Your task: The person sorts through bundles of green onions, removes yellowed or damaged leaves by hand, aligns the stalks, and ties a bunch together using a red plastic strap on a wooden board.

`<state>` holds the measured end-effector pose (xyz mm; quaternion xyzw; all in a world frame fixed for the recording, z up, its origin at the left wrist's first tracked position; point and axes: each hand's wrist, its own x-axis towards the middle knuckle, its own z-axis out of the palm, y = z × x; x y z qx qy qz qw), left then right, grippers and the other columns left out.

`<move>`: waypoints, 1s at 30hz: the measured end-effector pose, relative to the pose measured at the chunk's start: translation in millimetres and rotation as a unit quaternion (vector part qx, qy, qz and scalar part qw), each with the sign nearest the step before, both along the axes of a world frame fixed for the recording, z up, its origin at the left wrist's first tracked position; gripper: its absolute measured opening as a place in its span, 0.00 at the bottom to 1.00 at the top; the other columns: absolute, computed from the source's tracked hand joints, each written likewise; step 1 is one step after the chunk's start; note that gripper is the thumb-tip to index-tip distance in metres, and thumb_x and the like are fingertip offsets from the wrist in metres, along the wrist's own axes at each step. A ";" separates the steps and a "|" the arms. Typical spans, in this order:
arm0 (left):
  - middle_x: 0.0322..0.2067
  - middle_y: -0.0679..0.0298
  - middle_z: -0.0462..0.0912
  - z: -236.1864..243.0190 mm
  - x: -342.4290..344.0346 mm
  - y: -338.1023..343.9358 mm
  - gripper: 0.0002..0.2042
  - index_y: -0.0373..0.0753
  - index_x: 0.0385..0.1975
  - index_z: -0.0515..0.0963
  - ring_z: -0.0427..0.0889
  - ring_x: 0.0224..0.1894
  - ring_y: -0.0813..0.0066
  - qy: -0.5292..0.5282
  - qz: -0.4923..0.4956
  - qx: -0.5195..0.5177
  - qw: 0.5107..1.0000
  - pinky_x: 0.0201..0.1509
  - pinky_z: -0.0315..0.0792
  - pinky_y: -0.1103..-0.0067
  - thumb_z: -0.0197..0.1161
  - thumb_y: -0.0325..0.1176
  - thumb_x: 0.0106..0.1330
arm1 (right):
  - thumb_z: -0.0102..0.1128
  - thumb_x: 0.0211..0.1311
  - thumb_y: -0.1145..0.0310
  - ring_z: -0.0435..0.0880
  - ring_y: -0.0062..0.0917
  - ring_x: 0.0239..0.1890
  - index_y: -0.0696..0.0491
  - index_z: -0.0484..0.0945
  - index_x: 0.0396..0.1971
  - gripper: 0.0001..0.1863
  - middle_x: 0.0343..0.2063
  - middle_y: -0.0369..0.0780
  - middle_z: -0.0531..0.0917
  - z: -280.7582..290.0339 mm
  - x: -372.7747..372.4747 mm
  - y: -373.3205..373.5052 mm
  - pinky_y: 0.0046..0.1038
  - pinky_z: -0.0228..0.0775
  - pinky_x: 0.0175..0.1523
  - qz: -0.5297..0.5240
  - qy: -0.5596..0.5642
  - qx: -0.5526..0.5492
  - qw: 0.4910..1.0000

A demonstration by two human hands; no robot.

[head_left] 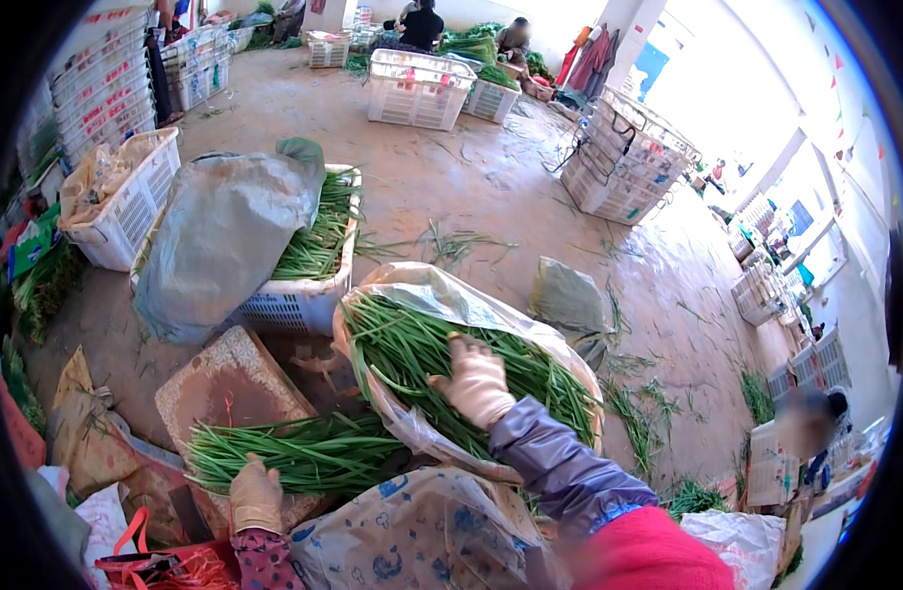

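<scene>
My gloved right hand point(471, 383) rests with spread fingers on long green leaves point(422, 354) in a plastic-lined container point(589, 388). My gloved left hand point(257, 492) is at the lower left edge of a loose bunch of similar leaves point(323, 452), its fingers slightly bent and apart, touching it. That bunch lies across a worn, speckled board point(215, 379). Below it, between my forearms, a blue-patterned cloth point(392, 541) covers something I cannot make out.
A crate of leaves point(314, 246) under a grey sheet point(215, 226) stands ahead, beside another crate point(127, 216). Stacked crates point(618, 157) stand farther right. Red strings point(176, 575) lie at lower left. A co-worker point(810, 433) is at the right; others point(422, 29) work at the back.
</scene>
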<state>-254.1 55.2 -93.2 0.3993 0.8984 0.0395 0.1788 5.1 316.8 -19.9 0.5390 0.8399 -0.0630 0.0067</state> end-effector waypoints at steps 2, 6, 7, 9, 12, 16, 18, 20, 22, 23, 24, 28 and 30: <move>0.32 0.48 0.81 16.8 23.8 22.8 0.22 0.31 0.50 0.72 0.81 0.37 0.50 -0.048 -0.042 0.117 0.991 0.42 0.74 0.63 0.59 0.40 0.61 | 0.65 0.49 0.45 0.67 0.39 0.60 0.57 0.59 0.61 0.45 0.57 0.47 0.69 -5.0 15.0 20.8 0.42 0.62 0.58 -0.015 -0.072 0.028 0.997; 0.37 0.47 0.81 17.1 48.2 67.9 0.19 0.33 0.46 0.74 0.80 0.41 0.50 -0.251 -0.076 0.329 0.907 0.45 0.73 0.66 0.59 0.40 0.61 | 0.68 0.44 0.42 0.63 0.43 0.64 0.58 0.54 0.64 0.53 0.62 0.48 0.63 -30.5 -13.3 39.9 0.44 0.59 0.61 0.052 -0.059 0.024 0.997; 0.37 0.47 0.80 25.7 65.9 85.0 0.19 0.33 0.49 0.72 0.79 0.41 0.50 -0.243 -0.136 0.344 0.897 0.44 0.73 0.67 0.58 0.39 0.62 | 0.69 0.43 0.42 0.62 0.43 0.64 0.58 0.52 0.65 0.55 0.63 0.49 0.62 -43.5 -4.8 39.6 0.45 0.59 0.61 0.070 -0.071 0.041 0.994; 0.51 0.54 0.77 27.9 94.6 126.4 0.27 0.26 0.60 0.63 0.76 0.52 0.75 -0.476 -0.069 0.237 0.844 0.56 0.69 0.80 0.61 0.33 0.65 | 0.70 0.42 0.43 0.62 0.43 0.64 0.58 0.49 0.67 0.58 0.64 0.49 0.61 -54.4 5.2 47.8 0.45 0.60 0.61 0.066 -0.077 0.017 0.995; 0.50 0.56 0.77 -12.9 118.5 160.6 0.33 0.27 0.65 0.55 0.75 0.51 0.74 -0.550 -0.012 0.337 0.764 0.55 0.68 0.79 0.62 0.35 0.65 | 0.71 0.42 0.45 0.67 0.42 0.61 0.58 0.50 0.66 0.57 0.61 0.49 0.67 -51.5 -15.5 52.6 0.40 0.63 0.59 0.028 -0.128 -0.046 0.990; 0.49 0.59 0.76 -44.2 125.4 200.8 0.33 0.27 0.63 0.56 0.74 0.49 0.76 -0.335 0.030 0.377 0.863 0.54 0.69 0.80 0.64 0.36 0.64 | 0.70 0.44 0.56 0.79 0.41 0.47 0.55 0.64 0.57 0.40 0.44 0.48 0.81 -49.4 -29.3 72.7 0.36 0.71 0.52 0.055 -0.072 -0.081 0.993; 0.43 0.53 0.78 -35.0 128.8 217.0 0.28 0.24 0.53 0.66 0.78 0.43 0.66 -0.471 0.073 0.360 0.802 0.50 0.72 0.74 0.67 0.37 0.59 | 0.69 0.40 0.63 0.81 0.43 0.40 0.55 0.74 0.40 0.24 0.34 0.49 0.82 -55.5 -11.1 71.1 0.41 0.73 0.45 0.086 0.039 -0.046 0.994; 0.43 0.54 0.77 -37.9 133.4 237.5 0.27 0.24 0.47 0.68 0.78 0.43 0.64 -0.396 0.057 0.565 0.722 0.48 0.74 0.74 0.70 0.37 0.56 | 0.71 0.37 0.62 0.81 0.45 0.39 0.54 0.73 0.47 0.32 0.35 0.50 0.82 -54.9 -1.6 68.0 0.41 0.72 0.46 0.135 0.084 0.042 0.986; 0.45 0.54 0.77 -63.9 118.0 248.4 0.33 0.24 0.51 0.68 0.76 0.47 0.59 -0.442 0.147 0.515 0.719 0.52 0.71 0.74 0.73 0.41 0.52 | 0.71 0.38 0.60 0.80 0.43 0.41 0.54 0.69 0.53 0.37 0.33 0.47 0.82 -42.1 -3.2 54.8 0.40 0.69 0.51 0.199 0.092 0.095 0.971; 0.45 0.53 0.77 -80.9 103.7 249.6 0.36 0.24 0.53 0.68 0.75 0.49 0.57 -0.457 0.198 0.489 0.716 0.55 0.70 0.74 0.75 0.43 0.50 | 0.70 0.40 0.59 0.79 0.42 0.43 0.54 0.68 0.54 0.38 0.34 0.46 0.82 -17.4 -19.4 40.3 0.39 0.68 0.49 0.174 0.008 -0.054 0.983; 0.45 0.55 0.78 -85.3 103.9 255.4 0.36 0.26 0.53 0.70 0.76 0.49 0.59 -0.449 0.210 0.489 0.718 0.55 0.69 0.74 0.75 0.44 0.49 | 0.69 0.42 0.59 0.79 0.39 0.43 0.55 0.67 0.55 0.37 0.34 0.44 0.82 -21.4 -12.0 33.5 0.39 0.66 0.48 0.220 0.005 -0.021 0.975; 0.40 0.62 0.81 -79.8 96.9 252.0 0.23 0.32 0.44 0.77 0.78 0.40 0.69 -0.520 0.251 0.459 0.675 0.48 0.72 0.73 0.75 0.34 0.49 | 0.67 0.44 0.60 0.80 0.38 0.40 0.57 0.67 0.55 0.35 0.33 0.43 0.82 -39.9 -8.1 0.1 0.41 0.64 0.48 0.268 0.024 0.039 0.962; 0.37 0.63 0.81 -47.0 113.9 241.7 0.17 0.34 0.42 0.77 0.80 0.36 0.69 -0.654 0.286 0.454 0.533 0.43 0.76 0.72 0.71 0.26 0.51 | 0.66 0.45 0.60 0.79 0.39 0.40 0.60 0.67 0.55 0.36 0.34 0.44 0.82 -47.0 1.5 -19.1 0.40 0.65 0.48 0.258 0.025 0.053 0.964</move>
